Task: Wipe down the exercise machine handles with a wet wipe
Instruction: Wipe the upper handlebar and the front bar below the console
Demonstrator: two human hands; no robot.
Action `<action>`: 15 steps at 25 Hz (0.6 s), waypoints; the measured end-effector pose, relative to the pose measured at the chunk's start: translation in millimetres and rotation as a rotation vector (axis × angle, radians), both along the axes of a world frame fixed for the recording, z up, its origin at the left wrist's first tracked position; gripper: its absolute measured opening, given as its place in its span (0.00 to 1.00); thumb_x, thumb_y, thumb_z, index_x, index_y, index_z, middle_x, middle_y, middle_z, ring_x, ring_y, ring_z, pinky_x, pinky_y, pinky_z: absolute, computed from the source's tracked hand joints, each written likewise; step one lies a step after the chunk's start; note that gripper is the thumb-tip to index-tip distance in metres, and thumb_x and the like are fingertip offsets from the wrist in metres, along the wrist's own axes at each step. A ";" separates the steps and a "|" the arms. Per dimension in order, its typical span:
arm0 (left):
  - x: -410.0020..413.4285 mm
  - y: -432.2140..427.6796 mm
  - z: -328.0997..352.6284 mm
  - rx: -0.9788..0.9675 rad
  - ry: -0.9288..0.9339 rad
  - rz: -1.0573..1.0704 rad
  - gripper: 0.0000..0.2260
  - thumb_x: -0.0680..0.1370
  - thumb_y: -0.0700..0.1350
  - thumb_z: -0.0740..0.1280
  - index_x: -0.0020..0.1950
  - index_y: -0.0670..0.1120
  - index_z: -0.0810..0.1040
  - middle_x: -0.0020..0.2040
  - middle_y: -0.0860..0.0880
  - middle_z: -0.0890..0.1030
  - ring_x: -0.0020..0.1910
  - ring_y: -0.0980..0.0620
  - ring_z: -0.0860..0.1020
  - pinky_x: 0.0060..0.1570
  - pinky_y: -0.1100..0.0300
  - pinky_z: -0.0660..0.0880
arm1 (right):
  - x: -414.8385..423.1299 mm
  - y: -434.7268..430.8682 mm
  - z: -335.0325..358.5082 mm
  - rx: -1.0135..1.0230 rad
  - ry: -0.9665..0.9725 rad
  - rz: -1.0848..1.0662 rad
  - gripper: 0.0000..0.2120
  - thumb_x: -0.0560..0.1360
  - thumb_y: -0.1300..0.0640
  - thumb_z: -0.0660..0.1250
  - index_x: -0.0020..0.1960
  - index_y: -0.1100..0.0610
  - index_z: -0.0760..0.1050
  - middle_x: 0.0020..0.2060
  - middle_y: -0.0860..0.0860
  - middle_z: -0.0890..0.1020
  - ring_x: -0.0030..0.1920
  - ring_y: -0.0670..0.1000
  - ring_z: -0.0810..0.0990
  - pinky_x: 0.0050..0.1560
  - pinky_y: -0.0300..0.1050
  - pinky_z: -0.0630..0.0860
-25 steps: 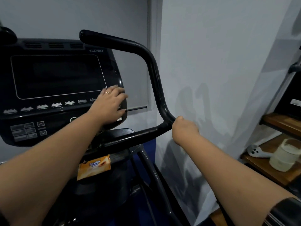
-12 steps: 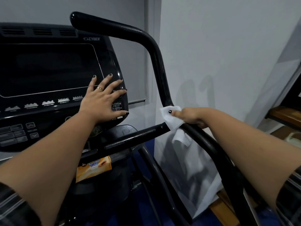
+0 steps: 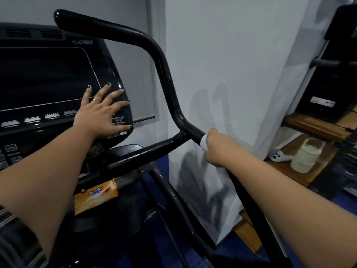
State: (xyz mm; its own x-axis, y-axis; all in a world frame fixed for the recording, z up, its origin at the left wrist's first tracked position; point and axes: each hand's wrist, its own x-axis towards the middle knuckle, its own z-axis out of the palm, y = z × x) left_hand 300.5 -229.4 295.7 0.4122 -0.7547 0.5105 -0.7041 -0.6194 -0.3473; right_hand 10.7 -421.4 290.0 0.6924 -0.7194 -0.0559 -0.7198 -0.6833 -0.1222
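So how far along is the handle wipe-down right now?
Done: a wet wipe is out; the orange pack sits below the console. In hand: the right hand grips the wipe round the black handle just below its bend; the left hand rests flat on the console. Left: probably the upper curve; other handles are unseen.

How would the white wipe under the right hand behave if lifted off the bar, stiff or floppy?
Likely floppy: the wet wipe follows the curve of the handle under the right hand. Probably light, since it bunches inside one grip. Being wet, it may cling to the handle.
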 end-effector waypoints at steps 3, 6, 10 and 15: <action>1.5 -0.7 1.6 0.011 0.037 -0.001 0.40 0.68 0.79 0.50 0.76 0.63 0.59 0.80 0.57 0.52 0.80 0.50 0.42 0.74 0.41 0.35 | -24.9 8.5 -20.0 -0.126 -0.129 -0.056 0.17 0.74 0.66 0.65 0.60 0.61 0.62 0.47 0.56 0.79 0.42 0.58 0.77 0.39 0.48 0.68; 2.1 -0.3 1.7 0.018 0.049 -0.005 0.40 0.68 0.79 0.50 0.76 0.63 0.59 0.80 0.56 0.52 0.80 0.50 0.41 0.73 0.42 0.33 | -49.0 13.6 -45.4 -0.232 -0.327 -0.061 0.10 0.77 0.65 0.62 0.55 0.60 0.64 0.46 0.55 0.79 0.44 0.59 0.80 0.37 0.47 0.68; 2.2 0.2 1.6 0.015 0.042 -0.014 0.40 0.68 0.79 0.51 0.76 0.63 0.59 0.80 0.56 0.52 0.80 0.50 0.42 0.73 0.41 0.34 | -73.6 20.6 -67.9 -0.200 -0.471 -0.090 0.09 0.79 0.62 0.63 0.56 0.59 0.65 0.45 0.52 0.76 0.41 0.55 0.77 0.36 0.44 0.67; 2.4 0.8 1.0 0.008 0.029 -0.014 0.38 0.69 0.78 0.53 0.76 0.62 0.60 0.80 0.55 0.53 0.80 0.50 0.42 0.75 0.39 0.37 | -83.0 29.7 -78.3 -0.210 -0.470 -0.097 0.17 0.77 0.62 0.66 0.63 0.63 0.66 0.47 0.56 0.78 0.41 0.56 0.78 0.36 0.46 0.72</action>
State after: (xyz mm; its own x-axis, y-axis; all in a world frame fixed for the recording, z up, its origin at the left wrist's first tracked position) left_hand 302.9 -228.6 296.7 0.4159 -0.7644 0.4927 -0.7224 -0.6068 -0.3316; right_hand -72.3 -391.8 211.7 0.5377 -0.7437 0.3972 -0.6815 -0.6607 -0.3146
